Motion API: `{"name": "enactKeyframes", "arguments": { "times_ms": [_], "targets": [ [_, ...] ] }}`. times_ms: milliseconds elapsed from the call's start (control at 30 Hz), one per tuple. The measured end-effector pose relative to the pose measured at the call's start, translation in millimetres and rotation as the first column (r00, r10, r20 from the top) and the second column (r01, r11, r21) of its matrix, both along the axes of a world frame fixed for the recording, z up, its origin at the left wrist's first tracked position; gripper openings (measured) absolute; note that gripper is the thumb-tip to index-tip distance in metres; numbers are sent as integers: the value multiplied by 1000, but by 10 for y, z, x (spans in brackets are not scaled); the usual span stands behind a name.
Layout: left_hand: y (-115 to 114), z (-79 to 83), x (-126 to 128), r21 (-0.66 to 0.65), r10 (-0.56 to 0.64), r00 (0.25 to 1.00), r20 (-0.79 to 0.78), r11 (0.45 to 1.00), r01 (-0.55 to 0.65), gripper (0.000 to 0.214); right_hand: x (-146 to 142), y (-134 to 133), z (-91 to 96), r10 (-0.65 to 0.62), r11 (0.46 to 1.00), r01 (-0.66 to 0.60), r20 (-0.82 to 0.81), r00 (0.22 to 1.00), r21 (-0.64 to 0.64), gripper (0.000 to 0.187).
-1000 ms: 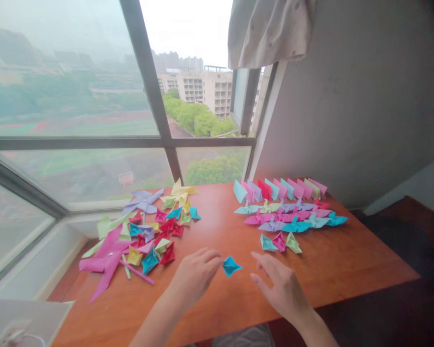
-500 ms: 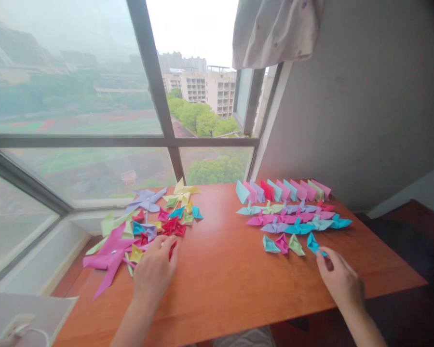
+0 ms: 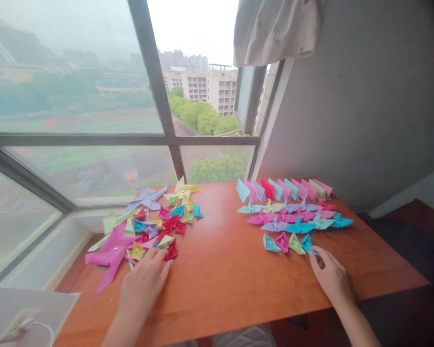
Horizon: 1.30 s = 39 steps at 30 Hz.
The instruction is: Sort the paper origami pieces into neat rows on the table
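Observation:
My right hand pinches the near right corner of a blue paper boat between thumb and fingers. This boat stands at the right end of a short row, beside a light green paper boat, a magenta one and a pale teal one. On the left, my left hand rests low with thumb and fingers apart. Its fingertips are at a red folded paper piece and a pale green one, at the near edge of a mixed pile.
Paper pinwheels, one magenta, one lavender and one yellow, lie around the pile. Rows of paper cranes and folded paper pieces stand farther back on the brown table. A window borders the far side.
My right hand has moved left, bringing the blue boat against the light green one. My left hand has drawn back slightly left and down, uncovering the red and pale green pieces.

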<state>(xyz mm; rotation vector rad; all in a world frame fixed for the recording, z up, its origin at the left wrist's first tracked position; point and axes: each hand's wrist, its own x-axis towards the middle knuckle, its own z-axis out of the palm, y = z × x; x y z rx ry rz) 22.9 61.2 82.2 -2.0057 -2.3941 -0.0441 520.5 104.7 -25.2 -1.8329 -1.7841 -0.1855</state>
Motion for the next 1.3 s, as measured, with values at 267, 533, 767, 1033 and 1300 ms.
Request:
{"name": "enactKeyframes", "arguments": {
  "times_ms": [267,533,767,1033,1300],
  "targets": [
    [-6,-103,18,87,-162,980,118,984,153,27,-251,-108,254,-48,986,56,-54,997,160,44],
    [-28,-252,889,266,-624,668,406,780,567,26,-1430,-444,598,639,762,-647,-148,755,-9,33],
    [-20,-243,1191,371,-660,520,542,743,557,25,-1502,-534,672,704,703,-711,-120,700,-26,20],
    [33,-328,881,305,-508,664,549,861,407,23,-389,-312,607,200,951,-202,34,979,233,16],
    [38,-370,690,186,-401,766,502,915,357,23,351,-6,134,-132,991,131,137,982,16,32]
  ]
}}
